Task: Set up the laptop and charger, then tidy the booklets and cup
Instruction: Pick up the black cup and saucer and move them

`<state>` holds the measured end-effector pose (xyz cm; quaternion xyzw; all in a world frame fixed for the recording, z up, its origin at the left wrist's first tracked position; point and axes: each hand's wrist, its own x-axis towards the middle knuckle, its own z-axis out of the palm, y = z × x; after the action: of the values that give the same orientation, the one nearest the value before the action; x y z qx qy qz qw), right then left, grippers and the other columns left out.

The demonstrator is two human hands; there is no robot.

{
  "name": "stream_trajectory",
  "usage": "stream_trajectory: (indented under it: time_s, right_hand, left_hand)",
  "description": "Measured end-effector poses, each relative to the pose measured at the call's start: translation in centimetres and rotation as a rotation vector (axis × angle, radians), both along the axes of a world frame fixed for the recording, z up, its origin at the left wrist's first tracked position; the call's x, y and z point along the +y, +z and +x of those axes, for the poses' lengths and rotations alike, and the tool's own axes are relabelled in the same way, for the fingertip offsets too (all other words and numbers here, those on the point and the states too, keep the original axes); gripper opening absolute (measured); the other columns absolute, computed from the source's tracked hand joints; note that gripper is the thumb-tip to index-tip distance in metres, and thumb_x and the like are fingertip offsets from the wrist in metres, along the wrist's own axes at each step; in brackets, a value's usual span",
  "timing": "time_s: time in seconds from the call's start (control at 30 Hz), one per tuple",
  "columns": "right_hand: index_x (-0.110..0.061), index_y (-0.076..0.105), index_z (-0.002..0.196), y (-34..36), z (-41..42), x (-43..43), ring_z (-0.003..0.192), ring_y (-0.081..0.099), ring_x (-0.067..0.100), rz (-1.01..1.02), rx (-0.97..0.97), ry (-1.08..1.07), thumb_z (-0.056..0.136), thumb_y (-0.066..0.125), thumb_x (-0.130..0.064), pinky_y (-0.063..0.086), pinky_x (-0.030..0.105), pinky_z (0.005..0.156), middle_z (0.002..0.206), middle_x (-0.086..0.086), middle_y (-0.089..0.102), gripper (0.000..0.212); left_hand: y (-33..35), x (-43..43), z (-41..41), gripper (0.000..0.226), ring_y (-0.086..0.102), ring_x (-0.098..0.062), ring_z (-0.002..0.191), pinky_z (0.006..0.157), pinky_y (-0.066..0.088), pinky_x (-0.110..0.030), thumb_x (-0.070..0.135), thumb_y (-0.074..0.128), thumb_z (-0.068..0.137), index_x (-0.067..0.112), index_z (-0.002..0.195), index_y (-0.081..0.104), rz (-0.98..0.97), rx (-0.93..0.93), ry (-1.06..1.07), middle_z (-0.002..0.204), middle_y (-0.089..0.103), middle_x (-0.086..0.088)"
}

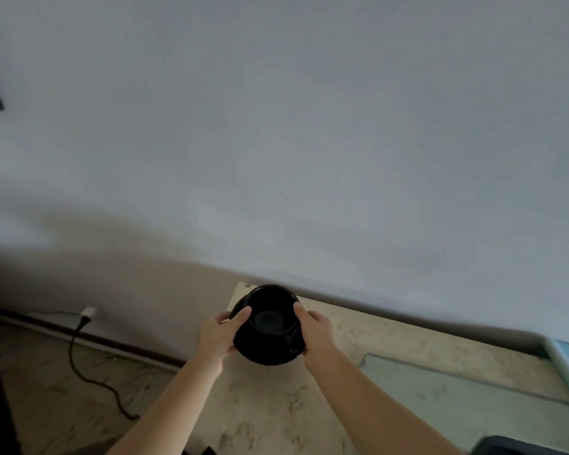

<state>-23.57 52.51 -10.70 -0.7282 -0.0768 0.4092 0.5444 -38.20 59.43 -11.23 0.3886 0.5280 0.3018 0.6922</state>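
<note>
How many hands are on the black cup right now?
2. The left hand grips the black cup on its left side and the right hand grips its right side, holding it over the far corner of the table.

The beige, marble-patterned tabletop (276, 405) meets the pale wall. A pale green translucent sheet (457, 399) lies flat on its right part. A dark object (513, 446) sits at its near right corner.

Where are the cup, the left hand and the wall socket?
cup (269, 320): head view, inner bottom.
left hand (219, 334): head view, back of hand.
wall socket (88, 311): head view, white body.
</note>
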Motion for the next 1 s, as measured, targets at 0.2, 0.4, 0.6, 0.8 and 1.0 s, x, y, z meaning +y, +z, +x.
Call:
stream_trajectory:
  time_s: [0.2,0.4,0.6,0.8,1.0]
  right_hand:
    - [-0.006,0.058,0.082,-2.2,1.5,2.5,0.072,0.058,0.023,0.06,0.0,-0.045,0.088,0.062,-0.032,0.048,0.033,0.066,0.081,0.012,0.059,0.028]
    - [-0.002,0.061,0.081,-3.7,2.9,4.1,0.073,0.063,0.028,0.016,-0.142,-0.062,0.075,0.063,-0.052,0.055,0.04,0.071,0.079,0.016,0.063,0.051]
    - [0.003,0.06,0.085,-4.7,3.4,5.2,0.067,0.051,0.016,0.023,-0.153,-0.032,0.077,0.065,-0.05,0.044,0.032,0.065,0.072,0.004,0.053,0.054]
    - [-0.015,0.051,0.068,-4.7,3.5,5.3,0.059,0.04,0.014,0.037,-0.186,-0.014,0.082,0.063,-0.046,0.034,0.029,0.06,0.059,-0.002,0.041,0.036]
    - [-0.021,0.051,0.074,-3.5,3.0,4.2,0.073,0.047,0.013,0.067,-0.169,0.068,0.09,0.054,-0.042,0.035,0.023,0.061,0.07,-0.012,0.047,0.027]
  left_hand:
    - [-1.9,3.1,2.1,0.043,0.062,-0.017,0.074,0.061,0.054,-0.03,0.028,0.073,0.079,0.001,0.11,0.062,0.054,0.04,-0.035,0.093,0.064,-0.01]
    - [-3.1,4.6,3.8,0.028,0.062,-0.012,0.063,0.04,0.051,-0.02,0.024,0.069,0.083,0.001,0.1,0.063,0.027,-0.004,-0.027,0.08,0.064,-0.008]
    - [-3.9,5.3,4.0,0.022,0.061,-0.016,0.058,0.035,0.046,-0.018,0.019,0.066,0.085,0.0,0.096,0.062,0.0,-0.046,0.006,0.074,0.063,-0.01]
    - [-4.7,5.8,4.0,0.025,0.061,-0.013,0.055,0.035,0.044,-0.016,0.024,0.063,0.087,0.001,0.095,0.059,0.01,-0.042,-0.021,0.075,0.059,-0.011]
    - [-4.5,5.6,3.0,0.043,0.052,-0.018,0.052,0.039,0.035,-0.019,0.047,0.059,0.085,0.009,0.104,0.06,0.064,0.11,-0.153,0.07,0.052,-0.007]
